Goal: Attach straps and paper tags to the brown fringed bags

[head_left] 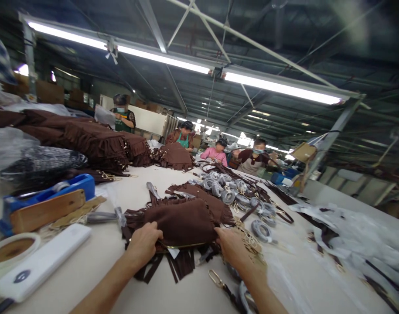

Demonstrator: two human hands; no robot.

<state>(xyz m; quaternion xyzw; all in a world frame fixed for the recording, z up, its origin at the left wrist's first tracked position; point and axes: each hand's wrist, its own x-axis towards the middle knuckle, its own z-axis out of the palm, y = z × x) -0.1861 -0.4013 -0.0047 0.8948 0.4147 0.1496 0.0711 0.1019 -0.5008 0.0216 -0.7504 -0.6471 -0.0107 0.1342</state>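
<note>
A dark brown fringed bag lies in front of me on the white table, its zipped edge toward me and fringe strips spread below it. My left hand grips the bag's near left corner, fingers curled over the edge. At the near right corner, my right hand pinches the fabric between thumb and fingers. A small white tag sticks out under the zipped edge. Beyond lies another brown fringed piece. Near my right forearm is a strap with a gold clasp.
Coiled straps wrapped in grey lie behind and to the right. A blue tape dispenser, a tape roll and a white power strip are at left. Brown bags are heaped behind; clear plastic covers the right. Several co-workers stand beyond.
</note>
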